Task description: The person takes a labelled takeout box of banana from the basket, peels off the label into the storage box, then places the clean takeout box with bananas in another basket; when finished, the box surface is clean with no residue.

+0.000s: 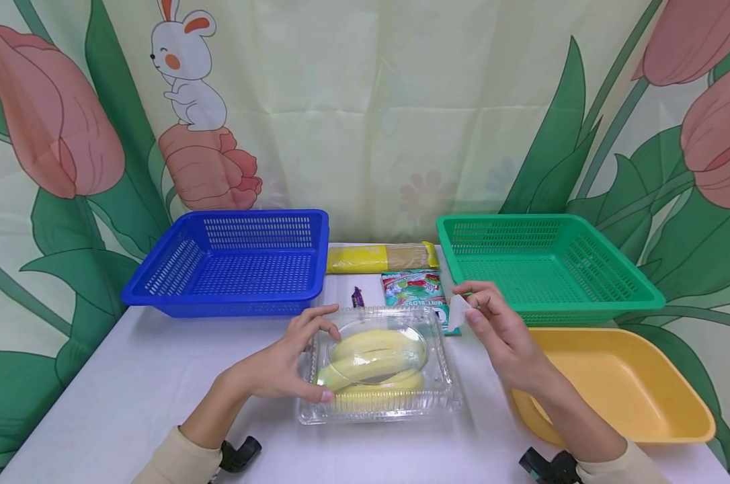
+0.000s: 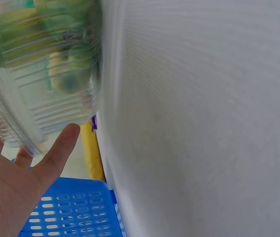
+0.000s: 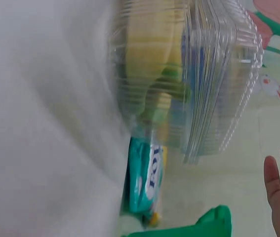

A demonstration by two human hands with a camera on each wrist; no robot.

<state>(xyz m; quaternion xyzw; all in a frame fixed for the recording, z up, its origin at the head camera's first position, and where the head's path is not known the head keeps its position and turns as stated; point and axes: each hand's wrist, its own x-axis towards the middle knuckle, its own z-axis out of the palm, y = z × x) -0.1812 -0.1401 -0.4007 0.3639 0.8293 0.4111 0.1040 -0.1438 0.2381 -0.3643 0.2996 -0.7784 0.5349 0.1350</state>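
Note:
A clear plastic clamshell container (image 1: 440,376) with yellow bananas (image 1: 374,356) inside sits, lid down, at the front middle of the table. My left hand (image 1: 286,363) grips its left side, thumb near the front edge and fingertips on the lid. In the left wrist view, the thumb lies along the container's ribbed wall (image 2: 36,108). To the right of the container, my right hand (image 1: 507,339) is raised and pinches a small white piece of paper (image 1: 458,313) between thumb and fingers. That paper overlaps the teal candy bag (image 1: 413,288) in the head view.
Behind stand a blue basket (image 1: 226,306) on the left and a green basket (image 1: 583,309) on the right. Between them lie a yellow noodle pack (image 1: 365,259) and a small purple-wrapped candy (image 1: 357,297). A yellow basin (image 1: 637,396) stands at right, below the right forearm.

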